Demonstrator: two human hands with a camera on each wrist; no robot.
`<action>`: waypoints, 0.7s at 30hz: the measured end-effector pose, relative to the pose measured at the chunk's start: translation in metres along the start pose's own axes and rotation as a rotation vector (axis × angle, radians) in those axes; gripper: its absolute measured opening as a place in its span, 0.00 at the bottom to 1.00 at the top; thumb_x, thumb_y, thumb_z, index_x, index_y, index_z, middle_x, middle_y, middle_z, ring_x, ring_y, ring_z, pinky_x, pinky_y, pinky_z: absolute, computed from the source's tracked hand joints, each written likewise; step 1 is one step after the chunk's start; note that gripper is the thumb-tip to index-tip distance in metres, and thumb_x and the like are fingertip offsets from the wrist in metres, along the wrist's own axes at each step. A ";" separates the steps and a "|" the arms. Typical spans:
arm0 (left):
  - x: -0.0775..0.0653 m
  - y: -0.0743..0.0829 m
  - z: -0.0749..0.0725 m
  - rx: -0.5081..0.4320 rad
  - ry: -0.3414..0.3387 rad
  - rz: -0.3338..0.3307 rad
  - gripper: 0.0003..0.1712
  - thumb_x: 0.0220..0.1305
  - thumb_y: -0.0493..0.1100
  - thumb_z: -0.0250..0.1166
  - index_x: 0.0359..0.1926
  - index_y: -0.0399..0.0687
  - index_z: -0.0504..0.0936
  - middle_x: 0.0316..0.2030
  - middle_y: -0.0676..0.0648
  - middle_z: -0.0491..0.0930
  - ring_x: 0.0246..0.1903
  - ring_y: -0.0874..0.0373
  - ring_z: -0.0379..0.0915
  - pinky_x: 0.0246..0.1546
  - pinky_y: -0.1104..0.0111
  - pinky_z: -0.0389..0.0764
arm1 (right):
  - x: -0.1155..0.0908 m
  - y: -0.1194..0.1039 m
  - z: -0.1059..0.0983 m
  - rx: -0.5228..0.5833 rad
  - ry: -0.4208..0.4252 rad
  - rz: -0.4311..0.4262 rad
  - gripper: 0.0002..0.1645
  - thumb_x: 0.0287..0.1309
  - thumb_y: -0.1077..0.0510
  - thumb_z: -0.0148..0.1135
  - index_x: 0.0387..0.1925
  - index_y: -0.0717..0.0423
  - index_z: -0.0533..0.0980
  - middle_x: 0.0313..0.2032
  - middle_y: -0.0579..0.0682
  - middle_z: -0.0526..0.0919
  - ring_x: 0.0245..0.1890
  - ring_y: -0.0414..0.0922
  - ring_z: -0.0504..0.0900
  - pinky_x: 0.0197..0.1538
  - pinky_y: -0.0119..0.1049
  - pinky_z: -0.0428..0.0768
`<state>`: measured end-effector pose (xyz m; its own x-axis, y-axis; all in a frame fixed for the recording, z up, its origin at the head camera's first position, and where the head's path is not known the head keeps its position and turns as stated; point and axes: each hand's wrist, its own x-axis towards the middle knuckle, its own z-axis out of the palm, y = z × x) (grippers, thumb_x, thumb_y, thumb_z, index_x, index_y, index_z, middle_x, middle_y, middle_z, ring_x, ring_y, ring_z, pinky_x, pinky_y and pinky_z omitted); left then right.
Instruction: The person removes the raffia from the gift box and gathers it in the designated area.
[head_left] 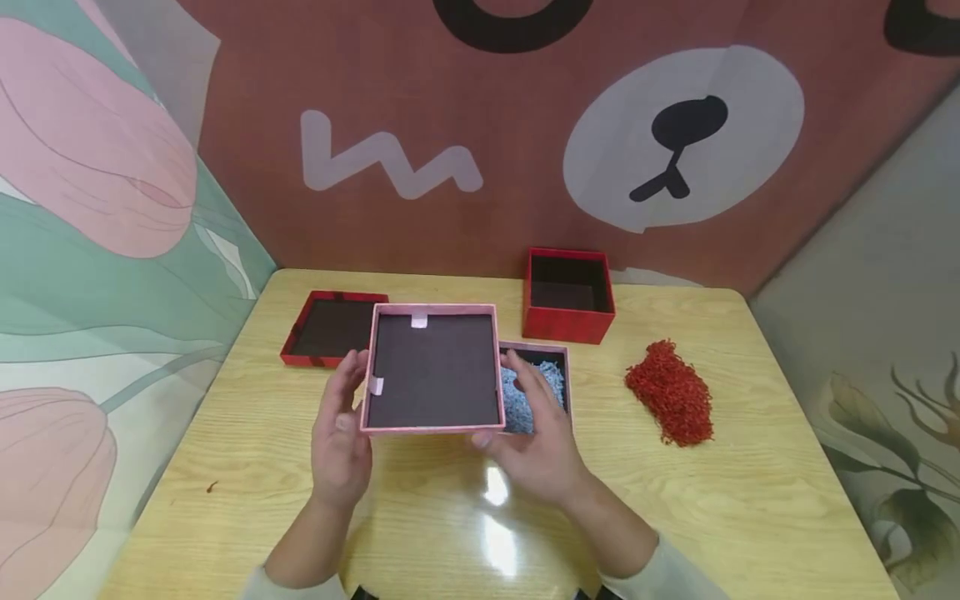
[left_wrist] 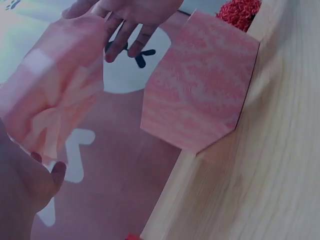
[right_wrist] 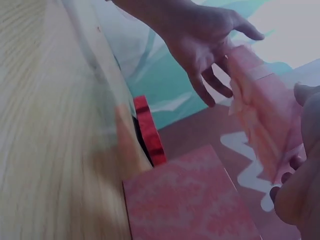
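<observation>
A pink box lid (head_left: 435, 371) is up off the table between my two hands, its dark inside facing the head camera. At its left edge, my left hand (head_left: 342, 446) holds it with the fingers along the side. My right hand (head_left: 542, 442) holds the lower right corner, thumb at the front edge and fingers by the right side. Pink ribbon (left_wrist: 50, 122) covers the lid's outer face in the left wrist view. Behind the lid stands a pink box (head_left: 567, 379), partly hidden, with blue paper shreds (head_left: 553, 379) inside.
On the wooden table (head_left: 450, 517), a red box lid (head_left: 306, 360) lies inside up at the back left. An open red box (head_left: 567, 325) stands at the back. Red paper shreds (head_left: 672, 392) are heaped on the right. A printed cloth (head_left: 390, 217) hangs behind.
</observation>
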<state>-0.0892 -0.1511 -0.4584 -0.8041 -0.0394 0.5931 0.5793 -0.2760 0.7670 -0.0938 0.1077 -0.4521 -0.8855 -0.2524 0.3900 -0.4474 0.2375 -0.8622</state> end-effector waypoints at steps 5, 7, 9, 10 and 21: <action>-0.004 0.005 -0.014 -0.003 0.020 -0.064 0.37 0.70 0.24 0.48 0.79 0.31 0.54 0.78 0.34 0.53 0.76 0.43 0.54 0.71 0.65 0.70 | 0.000 -0.005 0.017 0.023 -0.073 0.060 0.64 0.50 0.50 0.84 0.82 0.38 0.55 0.78 0.42 0.58 0.73 0.51 0.63 0.61 0.53 0.83; -0.006 0.006 -0.019 -0.008 0.021 -0.066 0.40 0.67 0.20 0.50 0.79 0.29 0.53 0.79 0.34 0.52 0.76 0.43 0.55 0.68 0.63 0.71 | 0.001 -0.005 0.023 0.024 -0.080 0.063 0.64 0.50 0.49 0.84 0.82 0.40 0.55 0.79 0.41 0.56 0.75 0.48 0.62 0.63 0.54 0.81; -0.009 0.006 -0.024 0.008 0.021 -0.076 0.41 0.67 0.18 0.54 0.79 0.29 0.53 0.79 0.33 0.53 0.76 0.44 0.56 0.66 0.62 0.72 | 0.003 -0.005 0.028 0.019 -0.070 0.047 0.63 0.51 0.49 0.84 0.81 0.43 0.56 0.79 0.43 0.56 0.75 0.47 0.63 0.65 0.50 0.80; -0.011 0.006 -0.027 0.023 0.021 -0.082 0.41 0.67 0.19 0.56 0.79 0.29 0.53 0.79 0.33 0.53 0.76 0.44 0.56 0.66 0.62 0.72 | 0.004 -0.004 0.031 0.055 -0.068 0.041 0.61 0.52 0.51 0.83 0.81 0.45 0.57 0.79 0.45 0.57 0.75 0.48 0.63 0.62 0.47 0.82; -0.027 0.006 -0.058 0.121 0.057 -0.116 0.42 0.66 0.20 0.62 0.77 0.28 0.57 0.78 0.33 0.54 0.75 0.46 0.56 0.67 0.66 0.71 | 0.015 -0.001 0.060 0.095 -0.060 0.023 0.53 0.58 0.54 0.79 0.79 0.50 0.62 0.76 0.47 0.63 0.71 0.50 0.70 0.65 0.47 0.78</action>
<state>-0.0716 -0.2072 -0.4845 -0.8709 -0.0691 0.4866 0.4911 -0.1647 0.8554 -0.0996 0.0476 -0.4646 -0.8850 -0.3045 0.3523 -0.4109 0.1543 -0.8985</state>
